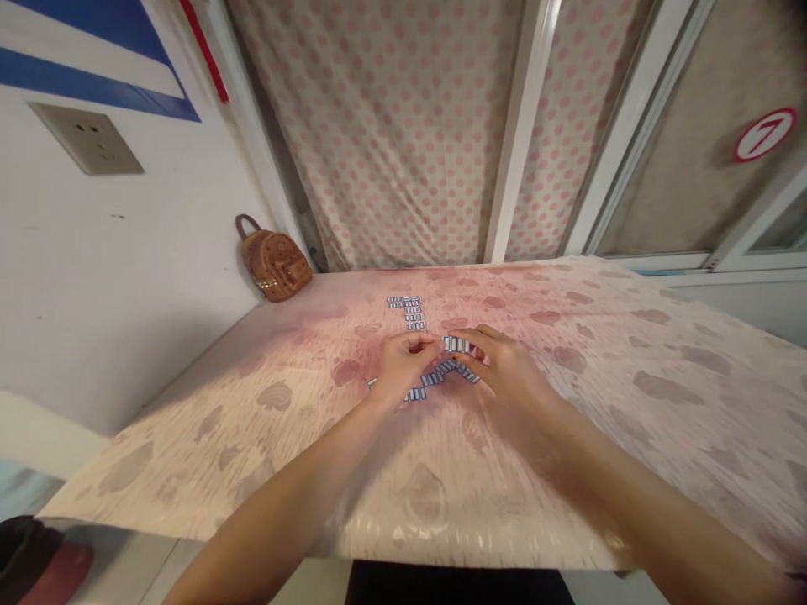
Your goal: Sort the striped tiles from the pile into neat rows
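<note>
Both hands meet over the table, holding a short strip of small blue-and-white rectangular pieces [457, 344]; their exact kind is too small to tell. My left hand [403, 361] pinches the strip's left end between thumb and fingers. At its right end, my right hand [509, 363] grips it with thumb and fingertips. Just below the hands lie more strips of the same pieces [432, 380], loosely crossed and partly hidden by the fingers. Farther back, another group of strips [413, 313] rests flat, laid side by side in rows.
A patterned cloth [424, 496] covers the table. At its back left corner, a small brown backpack-shaped bag [277, 265] leans by the wall. Behind the table hangs a dotted curtain [403, 143], with white frames [523, 126] to the right. A wall socket [88, 139] is at left.
</note>
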The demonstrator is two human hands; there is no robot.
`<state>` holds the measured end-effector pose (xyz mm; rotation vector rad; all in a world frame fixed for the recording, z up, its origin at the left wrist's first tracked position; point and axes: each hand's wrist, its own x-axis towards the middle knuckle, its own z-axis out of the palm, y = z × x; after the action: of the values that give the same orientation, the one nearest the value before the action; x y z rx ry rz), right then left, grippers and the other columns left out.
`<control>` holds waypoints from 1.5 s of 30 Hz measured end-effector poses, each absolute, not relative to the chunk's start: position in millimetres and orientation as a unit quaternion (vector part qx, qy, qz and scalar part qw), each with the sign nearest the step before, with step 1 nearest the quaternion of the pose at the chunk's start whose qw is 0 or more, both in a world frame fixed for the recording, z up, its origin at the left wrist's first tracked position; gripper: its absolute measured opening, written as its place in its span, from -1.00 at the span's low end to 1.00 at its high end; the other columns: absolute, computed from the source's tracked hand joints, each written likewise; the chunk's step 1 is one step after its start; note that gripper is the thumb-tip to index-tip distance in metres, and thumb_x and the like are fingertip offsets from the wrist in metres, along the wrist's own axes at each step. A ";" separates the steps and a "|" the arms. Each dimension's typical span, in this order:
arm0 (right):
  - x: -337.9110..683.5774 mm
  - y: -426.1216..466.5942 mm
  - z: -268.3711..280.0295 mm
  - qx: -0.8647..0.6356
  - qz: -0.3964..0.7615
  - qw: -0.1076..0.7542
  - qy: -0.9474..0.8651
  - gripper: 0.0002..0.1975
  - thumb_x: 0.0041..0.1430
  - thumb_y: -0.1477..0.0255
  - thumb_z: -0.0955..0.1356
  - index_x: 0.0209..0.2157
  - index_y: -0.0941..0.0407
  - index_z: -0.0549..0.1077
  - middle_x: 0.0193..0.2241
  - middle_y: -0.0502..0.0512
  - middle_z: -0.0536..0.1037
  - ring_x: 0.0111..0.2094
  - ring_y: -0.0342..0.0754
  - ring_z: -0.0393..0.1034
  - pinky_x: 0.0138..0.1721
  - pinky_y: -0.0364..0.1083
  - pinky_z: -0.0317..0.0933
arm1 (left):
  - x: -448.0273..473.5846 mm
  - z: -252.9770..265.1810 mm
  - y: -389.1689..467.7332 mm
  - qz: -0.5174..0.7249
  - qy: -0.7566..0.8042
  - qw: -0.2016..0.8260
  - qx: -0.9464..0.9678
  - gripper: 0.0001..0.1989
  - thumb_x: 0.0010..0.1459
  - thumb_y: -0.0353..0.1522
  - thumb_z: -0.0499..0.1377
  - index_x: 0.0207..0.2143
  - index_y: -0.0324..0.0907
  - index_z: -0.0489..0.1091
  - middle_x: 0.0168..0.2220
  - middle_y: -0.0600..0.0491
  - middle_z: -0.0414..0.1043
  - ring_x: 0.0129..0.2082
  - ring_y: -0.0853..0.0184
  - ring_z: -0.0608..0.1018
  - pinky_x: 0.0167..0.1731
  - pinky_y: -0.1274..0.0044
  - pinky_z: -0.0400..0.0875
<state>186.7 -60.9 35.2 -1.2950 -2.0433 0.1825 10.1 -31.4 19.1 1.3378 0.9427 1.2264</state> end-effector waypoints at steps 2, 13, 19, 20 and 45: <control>186.2 -60.4 34.9 -0.498 0.079 0.358 -0.786 -0.74 0.23 0.44 0.32 -0.05 0.06 0.50 -0.24 0.10 0.50 -0.35 -0.05 0.40 -0.27 -0.07 0.25 | 10.3 18.6 -30.5 0.513 0.390 0.524 0.557 -0.86 -0.02 -0.31 0.30 -0.43 -0.21 0.54 -0.54 0.08 0.46 -0.53 0.43 0.45 -0.47 0.58 0.34; 191.7 -46.4 19.5 -0.475 0.277 0.428 -0.717 -0.70 0.27 0.26 0.24 -0.46 0.13 0.39 -0.53 0.00 0.46 -0.49 -0.10 0.34 -0.41 -0.13 0.18 | 9.3 14.6 -25.4 0.533 0.397 0.463 0.587 -0.88 -0.03 -0.33 0.28 -0.45 -0.21 0.54 -0.53 0.08 0.49 -0.53 0.42 0.46 -0.44 0.58 0.33; 199.9 -39.2 15.4 -0.515 0.230 0.418 -0.712 -0.72 0.25 0.32 0.20 -0.48 0.12 0.39 -0.55 0.01 0.46 -0.51 -0.10 0.34 -0.45 -0.14 0.13 | 3.1 11.6 -17.2 0.544 0.408 0.442 0.585 -0.87 -0.02 -0.32 0.28 -0.43 -0.21 0.54 -0.48 0.07 0.53 -0.50 0.41 0.49 -0.41 0.57 0.36; 202.2 -38.0 13.6 -0.541 0.194 0.396 -0.716 -0.77 0.22 0.36 0.21 -0.47 0.11 0.39 -0.55 0.00 0.46 -0.51 -0.10 0.33 -0.45 -0.14 0.09 | 0.8 10.8 -14.8 0.548 0.413 0.438 0.580 -0.87 -0.02 -0.32 0.28 -0.43 -0.21 0.55 -0.47 0.06 0.54 -0.48 0.41 0.50 -0.39 0.57 0.36; 201.0 -44.6 4.5 -0.584 0.178 0.238 -0.755 -0.90 0.11 0.60 0.30 -0.37 0.11 0.31 -0.45 0.04 0.47 -0.47 -0.10 0.30 -0.47 -0.15 0.02 | -10.6 3.0 -4.2 0.537 0.436 0.423 0.585 -0.85 -0.01 -0.30 0.29 -0.41 -0.21 0.55 -0.43 0.05 0.55 -0.45 0.39 0.51 -0.39 0.58 0.33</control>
<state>201.0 -44.6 4.5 -1.6008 -2.0694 0.4887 -10.6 -4.2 3.0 1.4656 1.0920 1.3438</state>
